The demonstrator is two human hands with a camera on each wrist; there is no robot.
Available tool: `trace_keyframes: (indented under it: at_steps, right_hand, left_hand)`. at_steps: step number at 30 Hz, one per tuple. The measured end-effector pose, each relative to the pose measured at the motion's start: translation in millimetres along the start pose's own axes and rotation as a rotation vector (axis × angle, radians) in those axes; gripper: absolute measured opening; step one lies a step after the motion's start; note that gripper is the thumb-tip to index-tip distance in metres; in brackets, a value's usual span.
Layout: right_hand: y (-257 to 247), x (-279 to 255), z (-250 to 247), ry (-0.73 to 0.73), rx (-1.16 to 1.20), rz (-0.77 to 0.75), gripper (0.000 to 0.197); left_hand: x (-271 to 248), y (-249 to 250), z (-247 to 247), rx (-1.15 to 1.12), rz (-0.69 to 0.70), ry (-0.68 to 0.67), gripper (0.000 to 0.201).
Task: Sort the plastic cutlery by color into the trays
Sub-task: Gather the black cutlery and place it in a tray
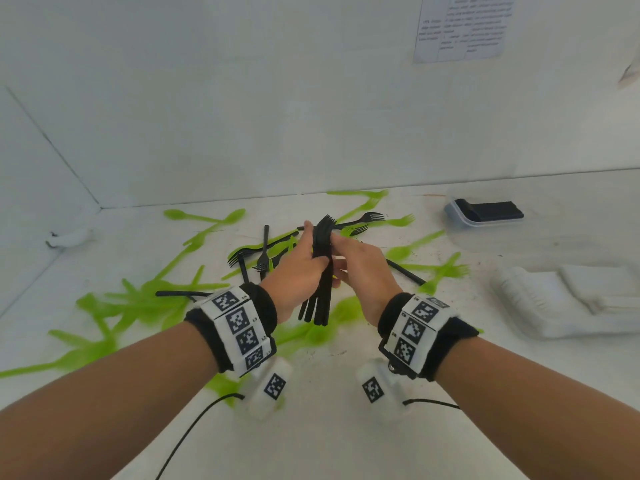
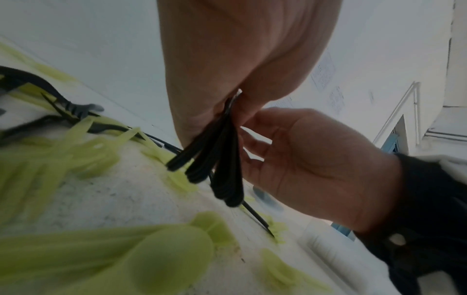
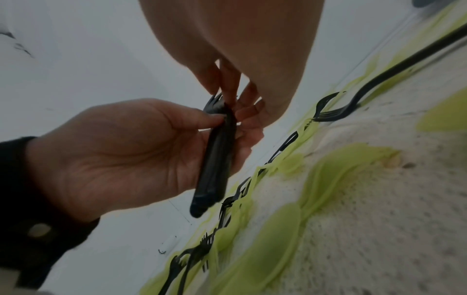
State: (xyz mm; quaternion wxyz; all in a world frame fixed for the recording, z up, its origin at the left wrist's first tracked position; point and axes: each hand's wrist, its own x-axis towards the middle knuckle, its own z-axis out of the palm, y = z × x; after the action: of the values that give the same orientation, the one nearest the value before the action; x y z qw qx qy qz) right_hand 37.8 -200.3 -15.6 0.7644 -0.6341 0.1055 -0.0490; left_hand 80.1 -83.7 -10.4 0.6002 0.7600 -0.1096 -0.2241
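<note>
A bundle of black plastic forks (image 1: 322,271) stands upright above the table, tines up. My left hand (image 1: 304,265) grips its middle from the left. My right hand (image 1: 349,254) pinches it from the right, near the tines. In the left wrist view the bundle (image 2: 220,159) fans out below my left hand (image 2: 227,69), with my right hand (image 2: 316,163) behind it. In the right wrist view my right hand (image 3: 227,79) pinches the top of the bundle (image 3: 217,155), which lies in my left hand (image 3: 126,149). Loose black forks (image 1: 265,251) and green cutlery (image 1: 138,303) lie scattered below.
A grey tray (image 1: 460,216) with black cutlery in it sits at the back right. A white tray (image 1: 554,299) lies on the right. A small white object (image 1: 69,237) lies by the left wall. White walls close the table at the back and left.
</note>
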Motion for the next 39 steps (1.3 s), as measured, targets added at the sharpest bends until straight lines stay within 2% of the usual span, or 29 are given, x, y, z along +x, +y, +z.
trace_keyframes:
  at_steps: [5,8,12,15,17,19,21,24,26,28,30,33,39]
  right_hand:
    - [6.1,5.6,-7.2,0.104,0.015,-0.085,0.019]
    - [10.4,10.8,-7.8,0.106,-0.011,-0.089,0.016]
    - [9.0,13.1,-6.9,0.021,-0.026,-0.102,0.018]
    - [2.7,13.9,-12.4,-0.088,-0.097,-0.096,0.018]
    - [2.0,21.0,-23.8,-0.096,-0.321,-0.111,0.018]
    - [2.6,31.5,-39.9,-0.018,-0.67,-0.165,0.019]
    - [2.4,36.9,-56.2,0.013,-0.942,-0.165,0.019]
    - [10.6,40.3,-68.8,-0.123,-1.225,-0.058,0.026]
    - [17.0,40.5,-67.4,-0.172,-1.366,0.0,0.033]
    - [18.9,41.7,-63.2,-0.176,-1.462,0.011,0.031]
    - [17.9,43.2,-59.5,-0.163,-1.476,0.023,0.021]
    - [14.0,44.3,-55.3,-0.141,-1.482,0.043,0.024]
    - [-16.7,33.9,-67.9,0.08,-1.37,-0.051,0.026]
  left_hand:
    - [-3.2,2.7,0.1,-0.15,-0.019,-0.011,0.07]
    - [-8.8,6.3,-1.5,-0.206,-0.043,-0.072,0.056]
    - [-5.0,8.5,-9.7,-0.281,-0.1,-0.081,0.051]
    - [2.9,8.2,-21.1,-0.229,-0.142,-0.048,0.044]
    - [6.1,6.4,-21.2,-0.106,-0.141,0.009,0.048]
    - [7.9,2.9,-18.4,-0.029,-0.148,0.074,0.058]
    - [8.6,-0.5,-15.6,-0.008,-0.153,0.09,0.05]
    - [5.9,-3.9,-13.5,0.042,-0.14,0.039,0.039]
    - [2.4,-4.8,-12.6,0.096,-0.102,-0.001,0.043]
    - [-1.4,-4.9,-12.5,0.137,-0.06,-0.049,0.052]
    - [-3.0,-6.1,-13.7,0.144,-0.035,-0.083,0.056]
    - [-2.7,-9.2,-19.4,0.138,-0.005,-0.082,0.053]
    - [5.6,-8.0,-18.8,0.174,0.053,-0.114,0.046]
